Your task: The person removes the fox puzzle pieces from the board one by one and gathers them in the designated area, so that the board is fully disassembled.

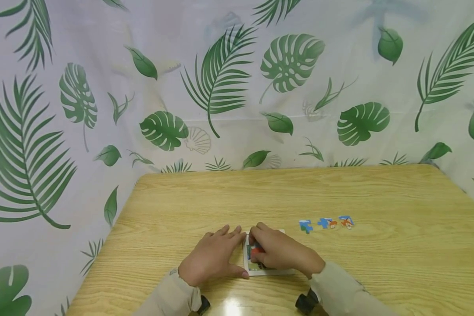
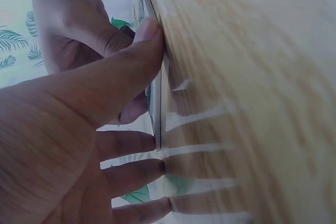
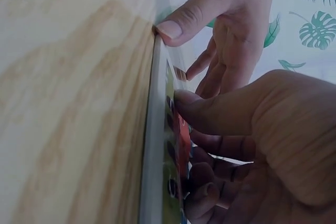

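Observation:
A small jigsaw puzzle in a white frame tray (image 1: pixel 271 272) lies near the front of the table, its picture partly hidden by my right hand (image 1: pixel 286 251). That hand has its thumb and curled fingers around a red jigsaw piece (image 3: pixel 183 142) close over the picture. On the tray's left side is my left hand (image 1: pixel 214 256), fingers spread. Its thumb (image 2: pixel 148 30) presses the near corner of the tray, and the other fingertips rest on the table by the left edge.
Several loose jigsaw pieces (image 1: pixel 306 226) in blue and orange lie in a row on the wooden table (image 1: pixel 399 245), right of and beyond the tray. A white curtain (image 1: pixel 237 145) with green leaves stands behind the table and along its left side.

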The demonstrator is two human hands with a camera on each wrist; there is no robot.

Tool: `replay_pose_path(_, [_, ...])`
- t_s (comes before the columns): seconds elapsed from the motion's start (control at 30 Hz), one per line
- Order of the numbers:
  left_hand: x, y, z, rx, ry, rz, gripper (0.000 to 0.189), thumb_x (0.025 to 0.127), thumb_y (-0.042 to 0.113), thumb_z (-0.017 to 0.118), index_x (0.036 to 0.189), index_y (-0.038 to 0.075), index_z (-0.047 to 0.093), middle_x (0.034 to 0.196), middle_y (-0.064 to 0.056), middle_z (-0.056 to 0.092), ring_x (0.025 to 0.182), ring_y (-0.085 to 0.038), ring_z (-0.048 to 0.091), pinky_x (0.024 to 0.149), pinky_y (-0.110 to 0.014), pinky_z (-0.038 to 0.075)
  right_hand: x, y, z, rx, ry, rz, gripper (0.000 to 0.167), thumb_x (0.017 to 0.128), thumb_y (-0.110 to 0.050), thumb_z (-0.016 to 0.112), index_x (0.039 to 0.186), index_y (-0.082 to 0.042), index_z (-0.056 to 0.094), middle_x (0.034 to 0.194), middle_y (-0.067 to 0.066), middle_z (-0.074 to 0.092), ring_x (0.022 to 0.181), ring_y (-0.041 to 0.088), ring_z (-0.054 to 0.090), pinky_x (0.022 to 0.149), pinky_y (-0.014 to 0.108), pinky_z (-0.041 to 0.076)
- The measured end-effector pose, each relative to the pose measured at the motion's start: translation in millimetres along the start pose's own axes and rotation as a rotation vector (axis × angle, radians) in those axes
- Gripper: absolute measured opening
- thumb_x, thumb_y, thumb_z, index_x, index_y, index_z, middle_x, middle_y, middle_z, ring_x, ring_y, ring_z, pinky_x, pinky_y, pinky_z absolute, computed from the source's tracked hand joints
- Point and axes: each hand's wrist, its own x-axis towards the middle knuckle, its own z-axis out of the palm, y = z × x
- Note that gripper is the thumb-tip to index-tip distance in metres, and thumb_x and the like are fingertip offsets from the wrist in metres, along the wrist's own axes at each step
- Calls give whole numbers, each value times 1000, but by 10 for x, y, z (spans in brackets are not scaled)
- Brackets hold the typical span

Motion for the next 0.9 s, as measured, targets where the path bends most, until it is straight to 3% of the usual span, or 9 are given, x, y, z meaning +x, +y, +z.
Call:
replay_pose_path(0.47, [-10,0,-9,-14,-8,-2,96,81,66,77,158,17,46,160,-9,44,146,-37,42,106,-60,44,23,-10,28,11,1,-7,27,95,-14,77,112,-9,56,96,2,50,71,10,46,60,24,40])
replay_pose_path(0.7, [-4,-2,-17,6,-7,-3,95,82,66,76,156,14,48,161,-8,43,146,-37,41,106,-59,44,28,-1,-12,133,-20,0,21,98,-3,70,96,-11,51,80,-5,51,68,7,47,61,24,40])
replay_pose_path(0.9, [7,-4,-12,-19,-26,-18,94,82,66,76,157,17,47,162,-7,40,148,-36,38,109,-60,41,-10,109,-108,293,-60,-23,12,101,-3,65,96,-8,55,80,-3,53,68,8,48,61,25,41])
